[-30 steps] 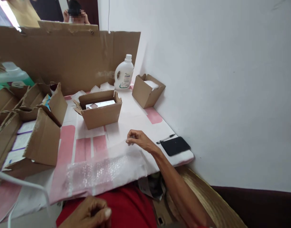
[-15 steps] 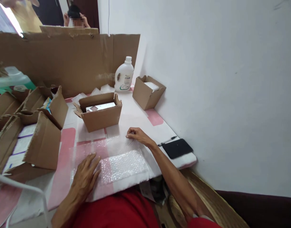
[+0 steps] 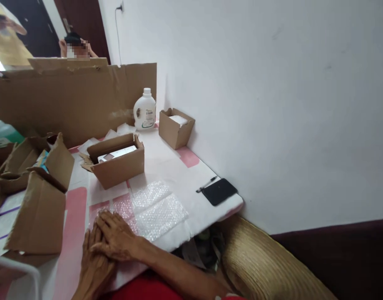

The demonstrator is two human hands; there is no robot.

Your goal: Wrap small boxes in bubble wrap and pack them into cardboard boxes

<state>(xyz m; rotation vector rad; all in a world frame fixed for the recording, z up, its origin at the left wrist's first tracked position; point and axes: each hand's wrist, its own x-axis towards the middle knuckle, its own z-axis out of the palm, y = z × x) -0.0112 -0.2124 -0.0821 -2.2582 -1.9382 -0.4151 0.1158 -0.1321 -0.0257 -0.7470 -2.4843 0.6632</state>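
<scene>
A sheet of clear bubble wrap [image 3: 163,212] lies flat on the table near its front edge, with a crease running across it. My left hand [image 3: 96,254] rests at the left end of the sheet, fingers stretched out. Partly over it lies my right hand [image 3: 118,237], palm down with its fingers extended and pointing up-left. Neither hand holds anything that I can see. Beyond the sheet stands an open cardboard box [image 3: 119,168] with a white carton [image 3: 118,154] inside.
More open cardboard boxes [image 3: 38,216] stand on the left. At the back are a white jug [image 3: 145,112], a small box [image 3: 175,131] and a cardboard panel [image 3: 69,104]. A black phone-like slab [image 3: 219,191] and a pen [image 3: 207,184] lie by the wall. Two people are beyond the panel.
My right hand has moved left from the sheet's far right edge onto my left hand. The bubble wrap's far flap now lies flat. The view has turned to the right.
</scene>
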